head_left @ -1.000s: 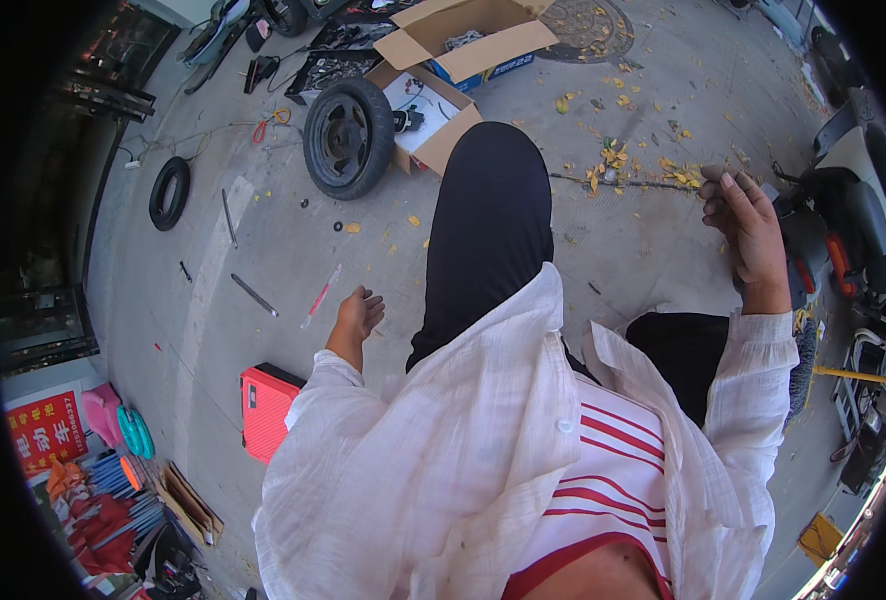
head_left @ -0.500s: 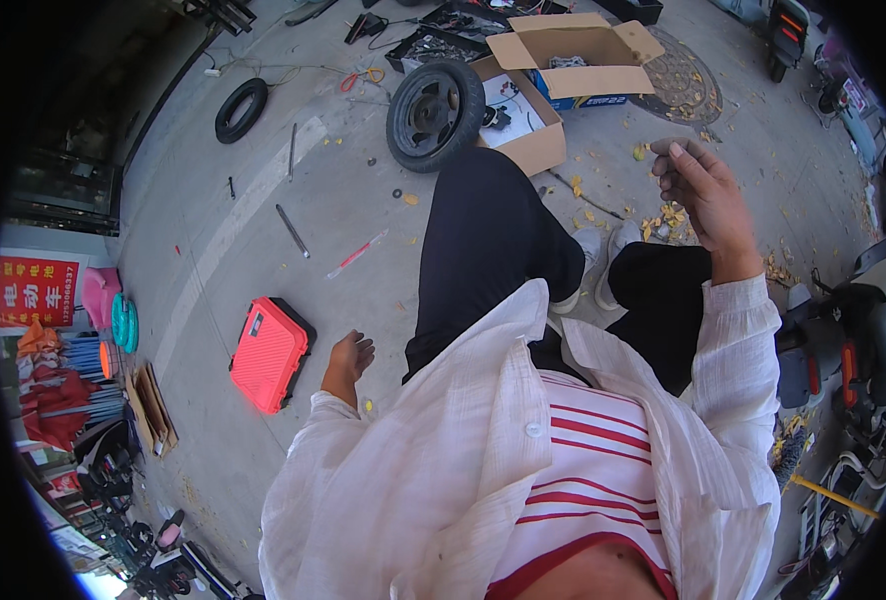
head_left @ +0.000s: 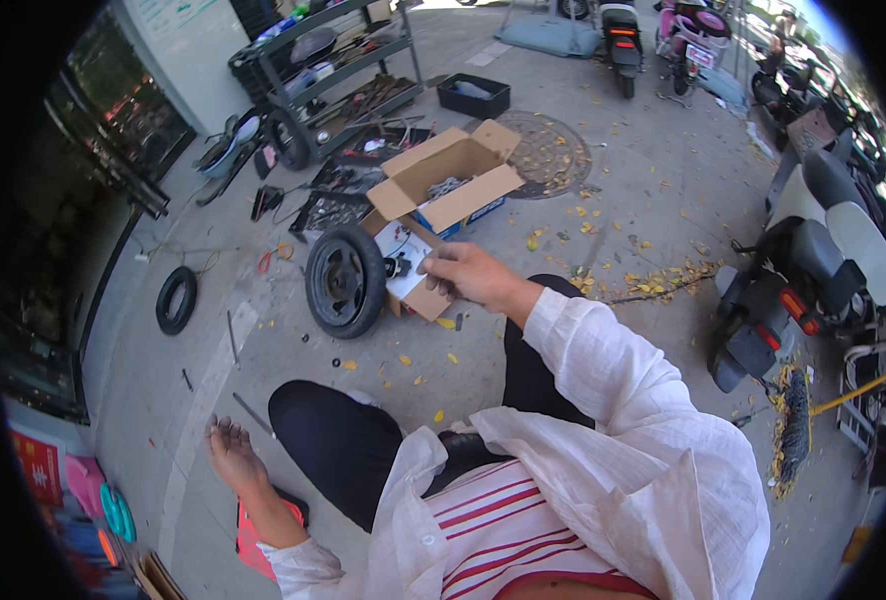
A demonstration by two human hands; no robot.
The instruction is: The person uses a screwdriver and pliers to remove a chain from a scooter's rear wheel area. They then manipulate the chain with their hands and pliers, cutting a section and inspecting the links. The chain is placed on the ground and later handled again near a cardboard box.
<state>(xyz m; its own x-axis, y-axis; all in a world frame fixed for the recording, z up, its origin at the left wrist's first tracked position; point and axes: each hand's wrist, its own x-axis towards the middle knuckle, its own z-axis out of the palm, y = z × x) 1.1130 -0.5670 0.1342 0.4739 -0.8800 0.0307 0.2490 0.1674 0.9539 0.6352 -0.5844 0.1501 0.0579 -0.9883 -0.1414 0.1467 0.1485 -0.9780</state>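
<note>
My right hand (head_left: 468, 277) is stretched forward with its fingers curled and thumb drawn in. Whether it pinches anything small I cannot make out. Just beyond it lies an open cardboard box (head_left: 426, 300) with a white sheet and a dark part with wires inside. Leaning against that box is a black wheel with its tyre (head_left: 363, 300). My left hand (head_left: 235, 455) hangs low at the left with fingers extended, holding nothing. Partly hidden under my left forearm is a red case (head_left: 251, 545), and a metal bar (head_left: 253, 412) lies near that hand.
A larger open carton (head_left: 478, 195) stands behind the wheel, near a round manhole cover (head_left: 548, 150). A loose tyre (head_left: 176, 300) lies at the left. A shelf rack (head_left: 348, 70) and a black bin (head_left: 474, 97) are farther back. Parked scooters (head_left: 793, 290) line the right.
My right hand has come across to the left, toward the wheel and boxes. My left hand has moved left, over the red case. The view has shifted, bringing the rack and more scooters into sight.
</note>
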